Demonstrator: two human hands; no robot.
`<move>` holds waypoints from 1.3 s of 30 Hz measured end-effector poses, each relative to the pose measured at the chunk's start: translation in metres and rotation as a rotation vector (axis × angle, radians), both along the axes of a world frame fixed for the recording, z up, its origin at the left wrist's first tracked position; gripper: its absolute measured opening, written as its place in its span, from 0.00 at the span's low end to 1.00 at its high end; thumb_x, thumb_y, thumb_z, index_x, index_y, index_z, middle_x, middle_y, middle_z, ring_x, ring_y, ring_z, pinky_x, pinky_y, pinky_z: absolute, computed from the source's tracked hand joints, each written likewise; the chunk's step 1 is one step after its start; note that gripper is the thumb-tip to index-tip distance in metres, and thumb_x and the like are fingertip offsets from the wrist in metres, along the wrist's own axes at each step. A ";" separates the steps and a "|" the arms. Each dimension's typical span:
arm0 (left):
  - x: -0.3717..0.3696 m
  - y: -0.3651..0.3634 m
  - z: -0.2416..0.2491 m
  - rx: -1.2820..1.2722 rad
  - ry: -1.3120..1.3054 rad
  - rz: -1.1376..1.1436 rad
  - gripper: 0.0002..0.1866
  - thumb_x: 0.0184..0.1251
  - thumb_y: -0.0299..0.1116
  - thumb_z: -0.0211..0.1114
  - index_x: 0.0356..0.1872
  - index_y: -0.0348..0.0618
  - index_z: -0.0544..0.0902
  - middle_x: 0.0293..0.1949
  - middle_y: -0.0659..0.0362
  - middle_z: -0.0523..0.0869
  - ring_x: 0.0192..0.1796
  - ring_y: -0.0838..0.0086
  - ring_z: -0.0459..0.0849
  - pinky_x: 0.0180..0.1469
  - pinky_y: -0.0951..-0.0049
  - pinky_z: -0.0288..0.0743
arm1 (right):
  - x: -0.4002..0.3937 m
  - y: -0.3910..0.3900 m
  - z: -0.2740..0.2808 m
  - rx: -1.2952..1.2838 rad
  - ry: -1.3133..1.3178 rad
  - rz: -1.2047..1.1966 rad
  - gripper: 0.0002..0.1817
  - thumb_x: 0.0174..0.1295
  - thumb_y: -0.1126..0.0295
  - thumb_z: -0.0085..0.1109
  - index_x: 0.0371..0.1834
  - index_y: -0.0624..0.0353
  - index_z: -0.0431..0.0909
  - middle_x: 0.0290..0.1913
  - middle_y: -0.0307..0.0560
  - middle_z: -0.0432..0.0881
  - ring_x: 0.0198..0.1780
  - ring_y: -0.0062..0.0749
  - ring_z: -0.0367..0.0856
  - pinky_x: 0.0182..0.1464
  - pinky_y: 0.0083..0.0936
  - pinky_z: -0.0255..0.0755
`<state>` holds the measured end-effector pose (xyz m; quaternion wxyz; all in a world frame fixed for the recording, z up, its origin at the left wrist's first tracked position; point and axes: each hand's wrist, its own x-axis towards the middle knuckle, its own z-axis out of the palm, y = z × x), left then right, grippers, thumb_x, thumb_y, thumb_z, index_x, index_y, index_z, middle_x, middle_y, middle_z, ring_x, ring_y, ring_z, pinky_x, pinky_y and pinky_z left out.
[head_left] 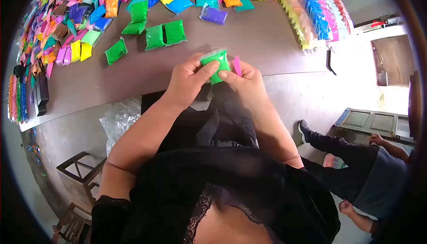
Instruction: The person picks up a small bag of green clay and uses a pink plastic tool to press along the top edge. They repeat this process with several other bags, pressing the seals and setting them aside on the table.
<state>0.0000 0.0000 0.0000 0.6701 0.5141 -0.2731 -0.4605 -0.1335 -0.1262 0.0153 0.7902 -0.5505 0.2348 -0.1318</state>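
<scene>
Green packet (217, 60): pinched between both hands, right there by the near edge of the table (262, 39); its lower part was half covered by the thumbs.
Left hand (192, 72): clamped on the packet's left side, thumb laid across the front; the fingers behind were mostly hidden.
Right hand (244, 78): clamped on the other side, thumb pressed low; a pink strip (237, 66) was held there too, its lower end lost from sight, its nature impossible to tell.
Loose green packets (175, 32): scattered beyond the left hand.
Coloured pile (78, 15): heaped at far left, packet upon packet buried, cut off by the top edge.
Stacked rows (311, 10): lined up at far right, also cropped.
Clear bag (124, 119): partly blocked by the left forearm.
Another person (351, 164): cut off at right, head unseen.
</scene>
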 end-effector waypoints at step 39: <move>0.087 0.040 0.002 0.470 -1.523 0.351 0.26 0.63 0.32 0.72 0.61 0.34 0.76 0.63 0.47 0.76 0.63 0.50 0.77 0.67 0.54 0.71 | 0.028 -0.087 -0.037 -0.558 0.121 -0.450 0.13 0.72 0.62 0.64 0.39 0.63 0.87 0.26 0.30 0.76 0.25 0.10 0.65 0.28 0.14 0.58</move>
